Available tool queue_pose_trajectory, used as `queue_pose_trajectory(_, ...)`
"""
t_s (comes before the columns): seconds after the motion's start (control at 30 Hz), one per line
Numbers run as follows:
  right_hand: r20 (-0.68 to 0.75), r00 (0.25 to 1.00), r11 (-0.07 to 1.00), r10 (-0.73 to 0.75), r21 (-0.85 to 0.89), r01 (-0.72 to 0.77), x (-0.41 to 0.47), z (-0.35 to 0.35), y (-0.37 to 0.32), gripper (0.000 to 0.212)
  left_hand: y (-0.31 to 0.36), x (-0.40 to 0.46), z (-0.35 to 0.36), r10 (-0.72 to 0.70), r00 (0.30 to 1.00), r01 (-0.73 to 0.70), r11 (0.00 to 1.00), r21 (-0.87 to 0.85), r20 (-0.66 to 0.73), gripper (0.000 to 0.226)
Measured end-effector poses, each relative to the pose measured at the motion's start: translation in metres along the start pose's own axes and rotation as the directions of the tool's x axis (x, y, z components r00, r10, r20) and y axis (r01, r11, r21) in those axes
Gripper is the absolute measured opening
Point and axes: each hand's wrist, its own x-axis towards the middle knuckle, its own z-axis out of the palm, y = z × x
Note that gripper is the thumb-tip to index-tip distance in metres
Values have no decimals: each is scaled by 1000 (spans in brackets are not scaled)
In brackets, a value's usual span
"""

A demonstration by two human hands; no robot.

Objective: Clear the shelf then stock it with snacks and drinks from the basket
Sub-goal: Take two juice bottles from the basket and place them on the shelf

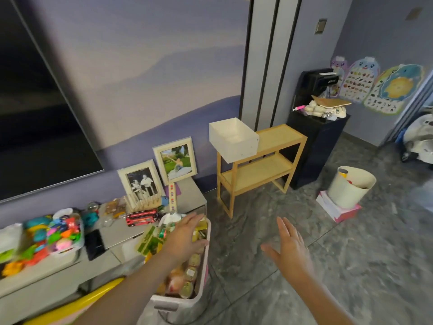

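Reaching over the basket (201, 299) at the lower middle of the frame, the left hand (185, 238) has its fingers stretched out above the packed snacks and drinks (189, 273); whether it has hold of anything underneath cannot be told. The right hand (289, 248) hangs over the grey floor (351, 266) to the right, fingers spread and holding nothing. Above them, at the centre of the frame, stands the wooden shelf (257, 170), both its boards bare apart from a white box (233, 139) resting on the left end of its top. Left of the basket, a low grey cabinet (112, 233) carries toys and two framed photos (159, 170).
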Motion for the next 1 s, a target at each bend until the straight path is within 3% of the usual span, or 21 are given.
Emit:
queue_pose_trajectory(0.23, 37, 998, 999, -49, -7, 49, -33, 35, -49, 91, -70, -51, -36, -105, 994, 106, 994, 28, -22, 79)
queue_pose_trajectory(0.47, 94, 995, 997, -41, -66, 48, -40, 51, -50, 88, -119, -78, -52, -198, 980, 197, 975, 102, -8, 78)
queue_pose_trajectory(0.77, 219, 976, 997, -20, -74, 37, -22, 110, -71, 90, -160, -67, -19, -248, 966, 246, 968, 41, 78, 79)
queue_pose_trajectory(1.0, 238, 971, 995, 19, -104, 6, 26, 149, -106, 91, -191, -32, -15, -222, 965, 216, 975, 54, 138, 79)
